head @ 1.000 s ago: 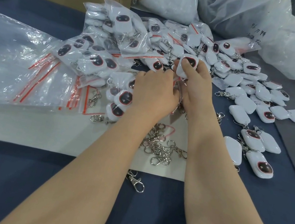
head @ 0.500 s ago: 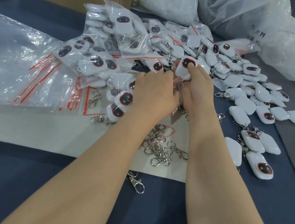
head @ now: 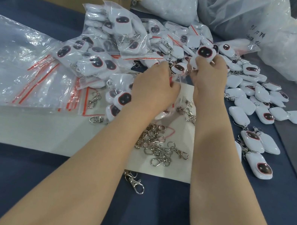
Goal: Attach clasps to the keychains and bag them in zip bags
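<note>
Clear, limp plastic: the zip bag (head: 179, 79), pinched at its red-striped mouth by the curled fingers of the left hand (head: 153, 91), hangs just far of the loose clasps (head: 157, 145). Just right, the right hand (head: 209, 79) grips the keychain (head: 203, 53) by its near half. The white shell looks light, rigid and slick, best held across its flat sides. Dark face upward, long axis near-to-far, chain end probably toward the bag.

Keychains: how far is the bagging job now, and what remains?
Done: many bagged keychains lie piled at the left. In hand: the right hand holds one keychain while the left hand pinches a small zip bag. Left: many loose keychains at the right, a heap of clasps and empty zip bags.
</note>
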Tool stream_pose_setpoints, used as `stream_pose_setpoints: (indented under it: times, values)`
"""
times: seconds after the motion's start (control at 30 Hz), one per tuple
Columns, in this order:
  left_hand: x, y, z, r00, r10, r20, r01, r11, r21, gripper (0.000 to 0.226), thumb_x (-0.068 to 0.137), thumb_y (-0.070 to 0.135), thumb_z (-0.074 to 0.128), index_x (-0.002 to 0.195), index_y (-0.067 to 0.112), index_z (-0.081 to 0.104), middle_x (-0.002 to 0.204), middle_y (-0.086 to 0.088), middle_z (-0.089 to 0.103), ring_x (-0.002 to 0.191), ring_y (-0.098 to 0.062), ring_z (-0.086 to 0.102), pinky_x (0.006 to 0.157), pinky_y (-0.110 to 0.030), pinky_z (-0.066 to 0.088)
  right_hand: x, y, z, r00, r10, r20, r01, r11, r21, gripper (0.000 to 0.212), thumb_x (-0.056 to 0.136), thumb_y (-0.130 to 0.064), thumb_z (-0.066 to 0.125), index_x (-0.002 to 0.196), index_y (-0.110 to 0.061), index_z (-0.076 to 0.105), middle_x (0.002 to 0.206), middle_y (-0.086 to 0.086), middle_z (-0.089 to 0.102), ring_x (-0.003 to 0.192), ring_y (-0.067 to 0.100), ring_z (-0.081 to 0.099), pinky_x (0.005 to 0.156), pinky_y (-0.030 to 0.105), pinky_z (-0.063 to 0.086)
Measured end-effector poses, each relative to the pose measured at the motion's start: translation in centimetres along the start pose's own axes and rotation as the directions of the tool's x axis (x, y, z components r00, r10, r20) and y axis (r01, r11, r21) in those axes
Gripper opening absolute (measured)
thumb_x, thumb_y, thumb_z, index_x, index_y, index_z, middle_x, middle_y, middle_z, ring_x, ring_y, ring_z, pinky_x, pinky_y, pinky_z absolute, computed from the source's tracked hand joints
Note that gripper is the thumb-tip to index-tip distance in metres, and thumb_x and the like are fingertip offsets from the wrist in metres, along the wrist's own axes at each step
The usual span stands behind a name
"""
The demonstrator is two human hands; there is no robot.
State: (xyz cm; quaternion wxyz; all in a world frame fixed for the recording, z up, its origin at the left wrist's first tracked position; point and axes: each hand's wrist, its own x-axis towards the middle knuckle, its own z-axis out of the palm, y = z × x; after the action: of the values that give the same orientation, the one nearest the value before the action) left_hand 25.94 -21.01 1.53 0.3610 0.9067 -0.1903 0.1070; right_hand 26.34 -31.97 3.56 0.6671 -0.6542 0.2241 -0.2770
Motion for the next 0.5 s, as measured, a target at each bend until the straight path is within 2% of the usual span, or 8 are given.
stream_pose_setpoints:
  times: [0.07,0.13,0.2,0.27,0.33,0.43,0.5]
  values:
    - [0.3,0.0,-0.4,0.999,-0.052,0.012,0.053,0.995,-0.086,0.017,0.090,0.030,0.053,0.092,0.013,0.051,0.086,-0.001,0.055,0.079,-0.021,0.048,0.065,-0.029,0.031,-0.3,-1.4,0.0,0.999,-0.022,0.035,0.023,0.999,-0.039,0.014,0.089,-0.004,0.056,0.081,-0.015,0.053,0.085,0.004,0.058,0.085,0.022,0.059,0.090,0.050,0.054]
    - [0.5,0.1,-0.9,0.995,-0.099,0.019,0.101,0.985,-0.141,0.015,0.090,0.029,0.055,0.089,0.015,0.052,0.078,0.004,0.050,0.079,-0.020,0.048,0.066,-0.027,0.032,-0.8,-2.8,0.0,0.993,-0.047,0.108,0.061,0.989,-0.133,0.004,0.088,-0.010,0.060,0.089,-0.014,0.057,0.079,0.001,0.059,0.069,0.016,0.061,0.080,0.047,0.057]
    - [0.7,0.2,-1.4,0.989,-0.147,0.023,0.148,0.965,-0.215,0.016,0.089,0.029,0.057,0.086,0.013,0.056,0.075,0.002,0.052,0.077,-0.026,0.055,0.066,-0.029,0.041,-1.2,-3.8,-0.2,0.984,-0.049,0.170,0.097,0.953,-0.287,0.020,0.086,-0.016,0.063,0.105,-0.013,0.055,0.081,0.000,0.060,0.057,0.011,0.059,0.073,0.043,0.059]
    - [0.7,0.3,-1.8,0.984,-0.179,0.020,0.177,0.935,-0.307,0.023,0.088,0.028,0.059,0.086,0.006,0.062,0.075,-0.006,0.060,0.072,-0.031,0.061,0.066,-0.035,0.051,-1.6,-4.6,-0.4,0.971,-0.050,0.235,0.159,0.866,-0.475,0.029,0.084,-0.017,0.064,0.109,-0.013,0.050,0.087,0.003,0.059,0.057,0.011,0.059,0.073,0.039,0.059]
    - [0.7,0.3,-2.2,0.978,-0.210,0.000,0.197,0.916,-0.349,0.023,0.087,0.026,0.059,0.083,0.004,0.064,0.071,-0.006,0.062,0.065,-0.027,0.059,0.062,-0.032,0.050,-1.9,-5.3,-0.9,0.948,0.003,0.317,0.211,0.740,-0.639,0.023,0.083,-0.015,0.065,0.102,-0.007,0.056,0.076,0.006,0.063,0.054,0.014,0.063,0.071,0.037,0.059]
    - [0.8,0.2,-2.8,0.971,-0.232,-0.063,0.199,0.923,-0.328,0.018,0.084,0.025,0.057,0.069,0.016,0.056,0.065,0.005,0.055,0.064,-0.014,0.052,0.058,-0.025,0.040,-2.3,-5.8,-1.2,0.891,0.175,0.419,0.240,0.601,-0.762,0.015,0.082,-0.015,0.071,0.081,-0.004,0.062,0.055,0.005,0.067,0.052,0.011,0.067,0.063,0.028,0.060]
    - [0.8,0.3,-3.1,0.974,-0.196,-0.116,0.157,0.948,-0.278,0.018,0.084,0.027,0.057,0.069,0.019,0.053,0.066,0.007,0.053,0.067,-0.015,0.051,0.060,-0.026,0.038,-2.4,-5.6,-0.9,0.858,0.192,0.476,0.272,0.615,-0.740,0.007,0.082,-0.013,0.070,0.085,-0.010,0.064,0.064,0.008,0.070,0.062,0.015,0.070,0.070,0.031,0.061]
